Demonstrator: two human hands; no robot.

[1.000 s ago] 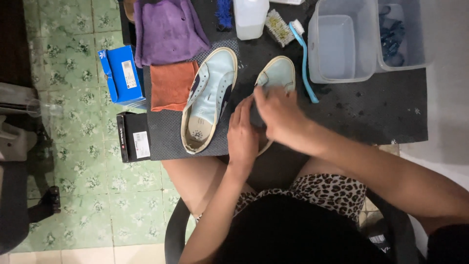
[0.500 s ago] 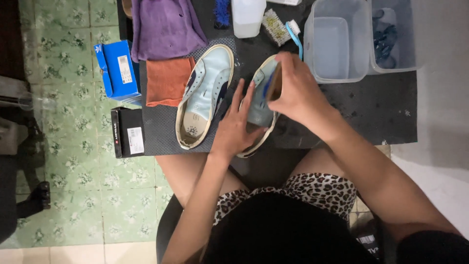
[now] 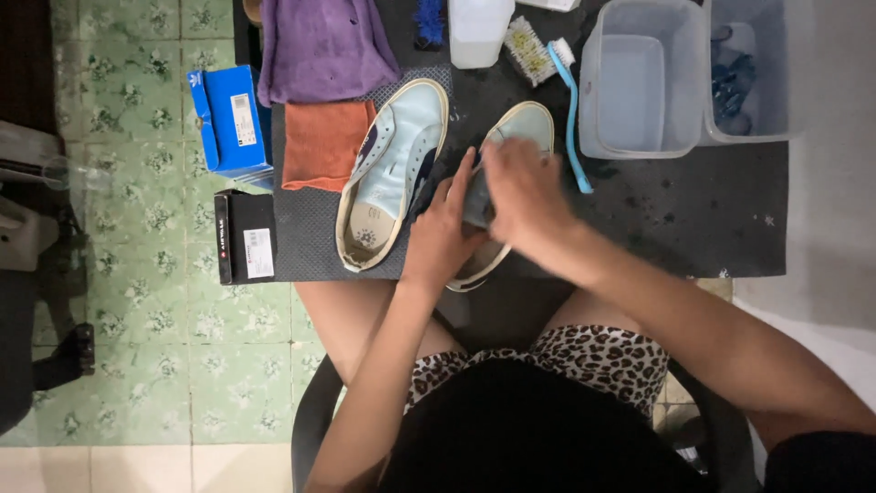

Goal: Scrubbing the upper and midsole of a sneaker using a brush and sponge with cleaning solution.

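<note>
Head view: right shoe point(image 3: 522, 128) lies on dark mat point(image 3: 693, 210), beside its mate point(image 3: 388, 173). Left hand point(image 3: 444, 233) flat, steadying its side. Right hand point(image 3: 525, 196) curled over the upper; what it grips, cannot tell. Likely light, soft canvas; hold by the stiff sole.

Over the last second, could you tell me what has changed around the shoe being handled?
The right hand, up at the toe of the right-side shoe half a second ago, has come back down over its middle. The left hand still steadies that shoe. The other shoe and cloths stayed put.
</note>
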